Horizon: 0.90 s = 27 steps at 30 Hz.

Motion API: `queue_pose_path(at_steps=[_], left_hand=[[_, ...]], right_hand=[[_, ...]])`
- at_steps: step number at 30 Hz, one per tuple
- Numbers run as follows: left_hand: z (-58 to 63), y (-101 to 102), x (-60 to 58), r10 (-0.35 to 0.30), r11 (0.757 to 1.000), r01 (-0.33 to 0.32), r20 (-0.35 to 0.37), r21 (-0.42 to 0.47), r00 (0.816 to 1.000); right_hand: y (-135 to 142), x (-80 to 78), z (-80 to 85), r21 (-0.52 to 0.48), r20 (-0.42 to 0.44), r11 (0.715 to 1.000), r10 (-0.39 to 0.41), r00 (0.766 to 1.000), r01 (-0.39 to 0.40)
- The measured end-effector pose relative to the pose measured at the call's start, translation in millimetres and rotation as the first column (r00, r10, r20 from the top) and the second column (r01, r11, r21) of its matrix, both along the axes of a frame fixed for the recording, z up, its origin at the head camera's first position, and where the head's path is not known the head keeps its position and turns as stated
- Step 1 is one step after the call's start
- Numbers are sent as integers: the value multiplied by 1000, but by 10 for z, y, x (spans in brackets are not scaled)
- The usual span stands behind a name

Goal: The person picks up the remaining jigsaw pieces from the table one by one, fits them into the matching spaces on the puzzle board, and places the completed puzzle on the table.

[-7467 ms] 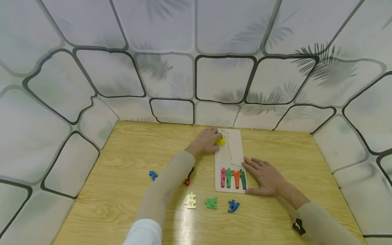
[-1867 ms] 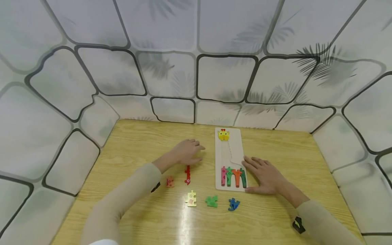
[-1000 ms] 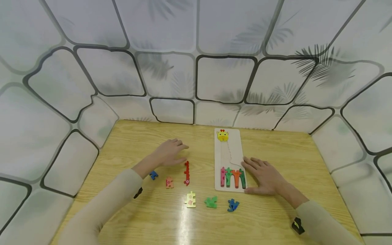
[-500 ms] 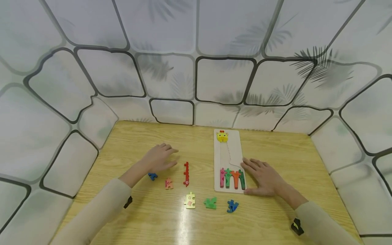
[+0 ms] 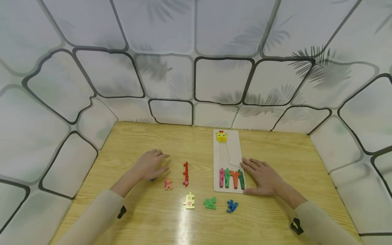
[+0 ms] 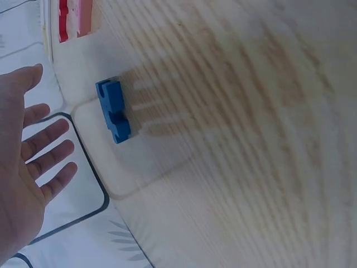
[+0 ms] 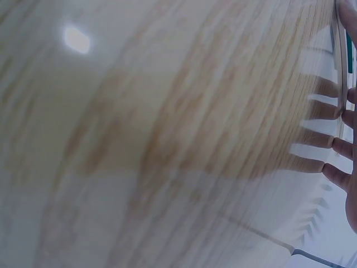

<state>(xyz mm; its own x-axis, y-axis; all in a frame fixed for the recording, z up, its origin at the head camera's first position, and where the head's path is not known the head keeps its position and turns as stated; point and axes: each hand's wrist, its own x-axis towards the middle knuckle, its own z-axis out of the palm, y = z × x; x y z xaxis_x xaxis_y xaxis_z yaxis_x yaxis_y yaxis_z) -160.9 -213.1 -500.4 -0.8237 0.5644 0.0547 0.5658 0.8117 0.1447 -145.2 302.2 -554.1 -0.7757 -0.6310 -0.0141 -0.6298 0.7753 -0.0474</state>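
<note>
My left hand (image 5: pixel 149 164) hovers, fingers apart and holding nothing, over a small blue puzzle piece (image 6: pixel 113 110) that it mostly hides in the head view. In the left wrist view the piece stands out from the open palm. My right hand (image 5: pixel 264 178) lies spread at the right edge of the white puzzle board (image 5: pixel 235 144), fingertips right at its rim. At the board's top sits a yellow giraffe head (image 5: pixel 222 136). Its lower recess holds pink (image 5: pixel 222 177), green (image 5: pixel 227 178), orange (image 5: pixel 235 179) and dark green (image 5: pixel 241 179) leg pieces; the neck area is bare.
Loose on the wooden table (image 5: pixel 272 146) lie a salmon piece (image 5: pixel 168 184), a long red piece (image 5: pixel 185 174), a pale yellow piece (image 5: pixel 189 201), a green piece (image 5: pixel 210 203) and a blue piece (image 5: pixel 231 206). Patterned padded walls (image 5: pixel 171 112) border the table.
The left hand has let go of the giraffe head at the board's top and moved left and nearer, to the small blue piece. The right hand has stayed at the board's edge.
</note>
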Motion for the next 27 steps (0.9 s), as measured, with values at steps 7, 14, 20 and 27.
queue_pose_path(at_steps=[7, 14, 20, 27], left_hand=[[-96, -157, 107, 21, 1000, -22, -43, -15, 999], [-112, -244, 214, 36, 999, -36, -18, -29, 999], [-193, -354, 288, 87, 996, -86, 24, -23, 996], [-231, -462, 369, 105, 994, -105, 17, 9, 994]], right_hand=[[-15, -7, 6, 12, -5, 1000, 6, 1000, -6], [-10, -9, 6, 18, -7, 1000, 6, 1000, -6], [-5, -5, 1, 6, -26, 1000, 14, 1000, -14], [10, -15, -18, 16, -13, 1000, 6, 1000, -5]])
